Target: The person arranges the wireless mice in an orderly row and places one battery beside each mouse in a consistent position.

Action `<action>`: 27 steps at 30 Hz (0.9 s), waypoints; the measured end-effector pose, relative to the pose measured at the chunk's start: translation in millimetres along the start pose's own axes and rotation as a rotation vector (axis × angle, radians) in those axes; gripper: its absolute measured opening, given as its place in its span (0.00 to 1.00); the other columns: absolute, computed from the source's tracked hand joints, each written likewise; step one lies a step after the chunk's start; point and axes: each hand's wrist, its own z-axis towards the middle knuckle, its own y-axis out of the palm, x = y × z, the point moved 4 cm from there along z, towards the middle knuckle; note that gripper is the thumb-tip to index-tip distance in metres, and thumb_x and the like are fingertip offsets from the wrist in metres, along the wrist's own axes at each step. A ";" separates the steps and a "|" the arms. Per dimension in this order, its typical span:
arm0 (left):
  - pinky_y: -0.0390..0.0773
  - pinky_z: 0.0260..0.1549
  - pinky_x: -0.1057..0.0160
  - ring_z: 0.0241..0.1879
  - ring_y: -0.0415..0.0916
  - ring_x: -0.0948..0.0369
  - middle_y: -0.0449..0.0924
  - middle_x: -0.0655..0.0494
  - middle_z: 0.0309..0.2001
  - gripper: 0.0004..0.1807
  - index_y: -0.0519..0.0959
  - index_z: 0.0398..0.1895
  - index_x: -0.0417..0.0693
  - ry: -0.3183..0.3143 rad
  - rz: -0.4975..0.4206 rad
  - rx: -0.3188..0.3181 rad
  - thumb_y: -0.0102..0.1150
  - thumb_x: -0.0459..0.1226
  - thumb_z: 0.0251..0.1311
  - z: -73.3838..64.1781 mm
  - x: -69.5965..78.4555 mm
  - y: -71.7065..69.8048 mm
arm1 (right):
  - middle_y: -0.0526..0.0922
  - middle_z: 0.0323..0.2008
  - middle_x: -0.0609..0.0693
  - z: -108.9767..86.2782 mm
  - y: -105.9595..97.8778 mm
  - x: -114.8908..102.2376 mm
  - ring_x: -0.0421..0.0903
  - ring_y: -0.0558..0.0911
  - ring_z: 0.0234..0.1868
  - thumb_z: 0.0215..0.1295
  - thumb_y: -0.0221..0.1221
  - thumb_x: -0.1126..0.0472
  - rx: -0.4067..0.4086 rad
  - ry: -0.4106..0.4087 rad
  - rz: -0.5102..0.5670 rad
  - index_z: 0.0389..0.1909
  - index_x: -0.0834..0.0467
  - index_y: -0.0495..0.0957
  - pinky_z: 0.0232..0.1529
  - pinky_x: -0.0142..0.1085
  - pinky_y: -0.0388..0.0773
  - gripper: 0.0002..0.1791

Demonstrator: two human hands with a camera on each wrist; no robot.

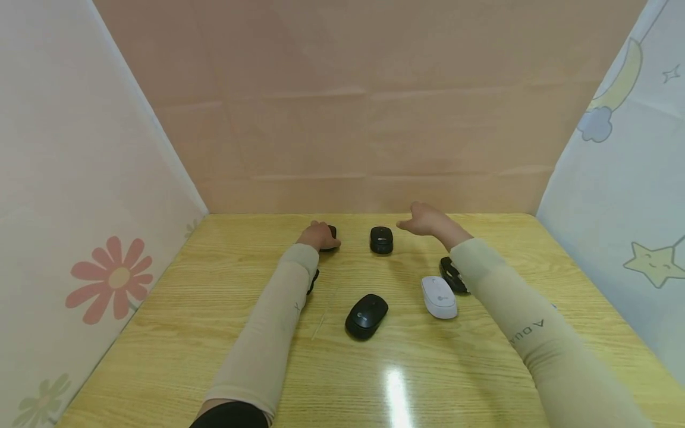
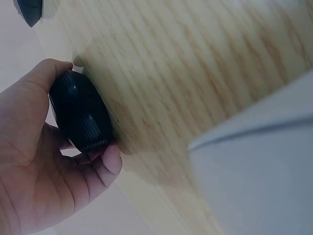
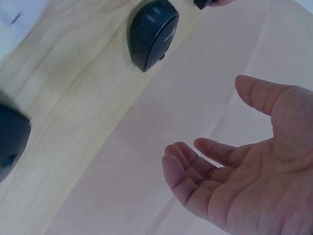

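My left hand [image 1: 319,236] grips a black computer mouse [image 2: 80,110] at the back of the table. In the left wrist view the thumb lies at one end of that mouse and the curled fingers at the other; the ribbed side faces the camera. Above the table's back edge hovers my right hand [image 1: 428,221], palm showing in the right wrist view, with fingers loosely bent and nothing held. Nearest to it stands another black mouse [image 1: 382,239], between the two hands, its ribbed side [image 3: 155,19] visible from the right wrist.
A black mouse [image 1: 367,316] lies slanted nearer the front, with a white mouse [image 1: 439,297] to its right. Beside the white one, a dark mouse [image 1: 453,276] is partly covered by my right sleeve. Another dark object [image 1: 314,281] peeks out from behind my left forearm. Papered walls [image 1: 342,119] enclose the table.
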 end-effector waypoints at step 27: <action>0.73 0.50 0.52 0.48 0.73 0.47 0.60 0.36 0.62 0.38 0.60 0.69 0.33 -0.024 -0.028 0.013 0.52 0.52 0.66 -4.9 4.4 -2.5 | 0.60 0.60 0.81 -62.1 14.0 73.4 0.75 0.60 0.62 0.68 0.54 0.49 -0.092 0.084 -0.027 0.62 0.82 0.57 0.57 0.61 0.63 0.40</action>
